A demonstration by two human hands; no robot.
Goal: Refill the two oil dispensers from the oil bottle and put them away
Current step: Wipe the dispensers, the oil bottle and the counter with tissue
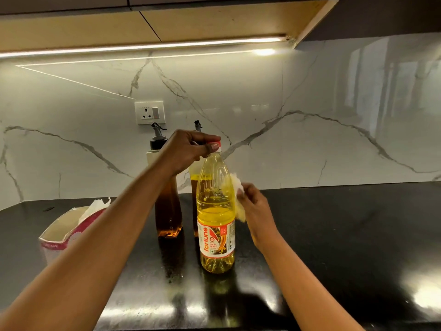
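Left hand (188,151) pinches the oil bottle (216,211) cap (216,145); right hand (255,209) clutches a tissue (235,185) against it. Greasy grip — it could tip onto the dispensers (169,211) behind.

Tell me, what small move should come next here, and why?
Probably wipe the tissue down the side of the oil bottle. The right hand holds the tissue against it, the left hand pinches the red cap, and both dispensers behind hold oil with spouts on.
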